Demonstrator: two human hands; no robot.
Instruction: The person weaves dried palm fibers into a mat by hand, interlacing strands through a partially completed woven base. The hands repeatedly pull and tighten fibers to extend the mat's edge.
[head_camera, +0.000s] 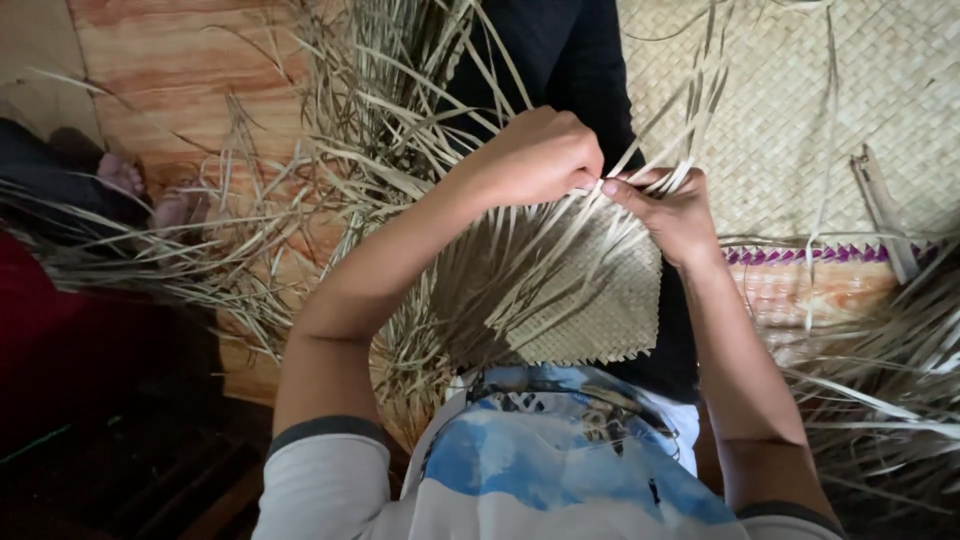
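The weave (600, 300) sits at the centre of the frame, held up over the person's lap, with loose strips (380, 130) fanning out of it toward the upper left. It looks light and pliant: thin, dry, flat straw-coloured strips that would bend easily but probably crease or split if folded hard. The smooth strips likely slip against each other, so the best grip seems to be at the working edge, where woven part meets free ends, pinching a few strips at a time.

The left hand (535, 155) is closed over a bunch of strips at the top edge of the weave. The right hand (675, 210) pinches strips between thumb and fingers just beside it, the two hands nearly touching.

The finished part is a tight checker pattern, pale tan, with a jagged lower edge. A larger mat (780, 110) lies in the upper right.
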